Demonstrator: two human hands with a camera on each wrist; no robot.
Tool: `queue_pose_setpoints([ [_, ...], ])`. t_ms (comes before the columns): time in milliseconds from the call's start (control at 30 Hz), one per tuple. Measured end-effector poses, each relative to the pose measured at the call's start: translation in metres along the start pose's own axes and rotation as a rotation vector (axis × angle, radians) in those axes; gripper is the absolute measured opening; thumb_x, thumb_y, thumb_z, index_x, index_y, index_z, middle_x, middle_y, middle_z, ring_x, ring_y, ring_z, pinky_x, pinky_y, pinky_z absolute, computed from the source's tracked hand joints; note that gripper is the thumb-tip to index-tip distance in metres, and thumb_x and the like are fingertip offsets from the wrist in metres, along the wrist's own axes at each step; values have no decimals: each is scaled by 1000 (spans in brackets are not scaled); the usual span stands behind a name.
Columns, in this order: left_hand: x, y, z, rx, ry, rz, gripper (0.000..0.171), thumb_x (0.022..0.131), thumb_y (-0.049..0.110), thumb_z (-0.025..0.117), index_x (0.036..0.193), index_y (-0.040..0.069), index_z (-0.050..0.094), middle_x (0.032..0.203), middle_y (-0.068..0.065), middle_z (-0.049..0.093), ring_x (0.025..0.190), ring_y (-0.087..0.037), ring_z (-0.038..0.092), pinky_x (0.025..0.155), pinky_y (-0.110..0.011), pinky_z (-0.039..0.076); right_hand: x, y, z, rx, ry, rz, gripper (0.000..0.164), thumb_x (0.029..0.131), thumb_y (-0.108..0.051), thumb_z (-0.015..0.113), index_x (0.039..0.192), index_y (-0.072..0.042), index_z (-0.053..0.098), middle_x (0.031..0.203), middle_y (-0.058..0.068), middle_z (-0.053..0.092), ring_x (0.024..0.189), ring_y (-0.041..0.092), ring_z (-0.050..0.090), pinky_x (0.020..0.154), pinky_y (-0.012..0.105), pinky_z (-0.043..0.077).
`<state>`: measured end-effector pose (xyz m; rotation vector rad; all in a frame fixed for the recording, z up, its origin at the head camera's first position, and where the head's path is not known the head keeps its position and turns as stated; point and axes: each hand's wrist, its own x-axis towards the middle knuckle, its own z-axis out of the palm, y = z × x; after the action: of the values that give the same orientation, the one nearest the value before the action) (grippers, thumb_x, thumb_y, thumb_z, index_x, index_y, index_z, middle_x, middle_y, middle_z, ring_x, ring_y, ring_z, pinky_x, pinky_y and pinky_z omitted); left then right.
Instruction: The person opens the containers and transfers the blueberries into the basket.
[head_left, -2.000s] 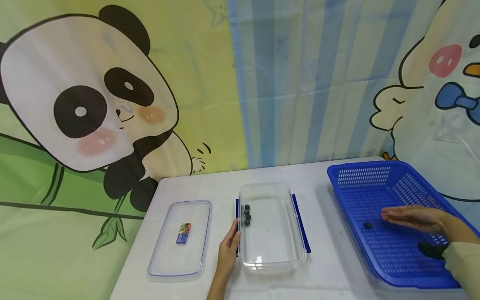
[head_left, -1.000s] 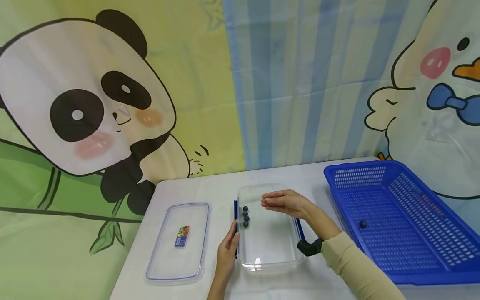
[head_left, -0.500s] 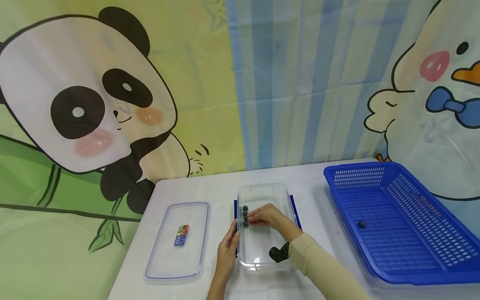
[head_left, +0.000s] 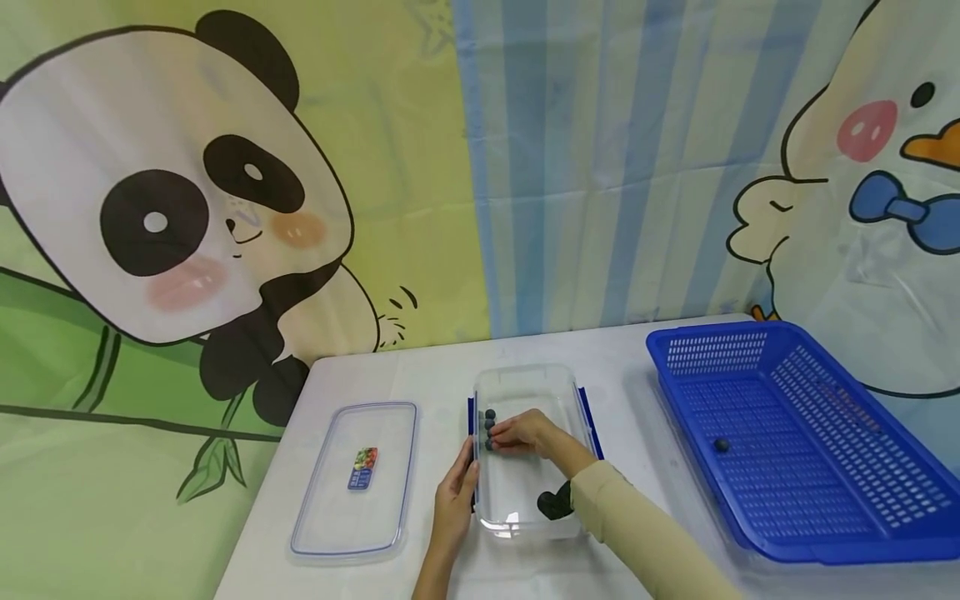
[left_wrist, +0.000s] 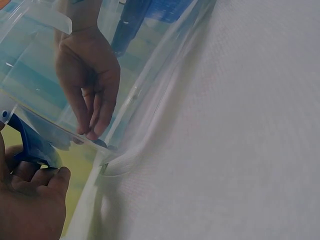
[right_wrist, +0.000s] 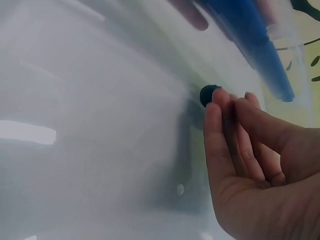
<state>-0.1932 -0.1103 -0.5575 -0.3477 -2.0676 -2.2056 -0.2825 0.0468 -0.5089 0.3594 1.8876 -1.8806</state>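
Note:
A clear plastic storage box with blue side latches lies open on the table. My left hand grips its left side, and in the left wrist view the curled fingers are at a blue latch. Inside, several blueberries stand in a row along the left wall. My right hand reaches into the box, thumb and fingertips pinched together at the row's near part. In the right wrist view a blueberry shows right at those fingertips, partly covered by them.
A blue perforated basket stands at the right in a clear tray, with one blueberry on its floor. To the left lies a clear lid bearing a colourful label. A cartoon-printed curtain hangs behind the table.
My right hand has moved left from the basket to the storage box and lowered to the row of blueberries. The left hand has stayed at the box's side.

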Motion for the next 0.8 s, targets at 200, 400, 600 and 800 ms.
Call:
queue_pose_setpoints([
  [200,0,-1,2,19,2,6,46,98,17,46,140,3,35,145,-13,31,132,-25,26,101,-14,26,3,5,-2,4,23,-13,21,79,11,64,99,10,67,83,16,69,69,19,67,70,30,57],
  [400,-1,0,1,43,28,17,47,97,22,48,140,4,38,144,-11,34,131,-23,29,101,-14,28,5,8,-1,-14,65,0,19,78,11,66,96,9,68,83,17,69,69,19,67,69,30,57],
  [600,-1,1,1,33,27,11,47,97,21,48,140,4,37,144,-12,34,132,-25,28,100,-13,28,5,9,0,-43,50,8,18,77,11,67,94,9,68,82,16,69,69,18,67,69,30,57],
  [800,-2,6,2,-16,9,8,47,98,15,47,140,-1,34,145,-15,30,132,-25,27,100,-12,28,2,8,1,-84,-21,3,17,78,3,70,95,8,68,81,13,69,70,18,66,72,32,56],
])
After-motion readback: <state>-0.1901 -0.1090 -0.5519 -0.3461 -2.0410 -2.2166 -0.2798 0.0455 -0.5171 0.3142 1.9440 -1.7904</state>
